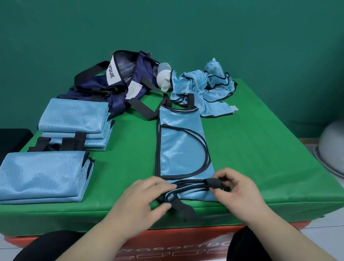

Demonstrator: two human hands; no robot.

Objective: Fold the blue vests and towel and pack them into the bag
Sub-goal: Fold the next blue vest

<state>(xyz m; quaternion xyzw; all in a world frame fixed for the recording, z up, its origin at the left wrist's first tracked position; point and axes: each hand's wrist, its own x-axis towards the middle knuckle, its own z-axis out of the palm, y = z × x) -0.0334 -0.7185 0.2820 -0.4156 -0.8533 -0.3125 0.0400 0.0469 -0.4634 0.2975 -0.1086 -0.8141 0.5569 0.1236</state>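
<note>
A light-blue vest with black trim lies folded lengthwise in the middle of the green table. My left hand pinches its near edge by a black strap. My right hand pinches the black strap loop and trim at the vest's near right corner. Two stacks of folded blue vests sit at the left, one near and one farther back. A navy bag with black straps lies open at the back. Crumpled blue vests are heaped at the back right.
A white and grey bottle lies between the bag and the crumpled heap. A black object sits off the table's left edge. A grey basin stands on the floor at the right. The table rests on an orange box.
</note>
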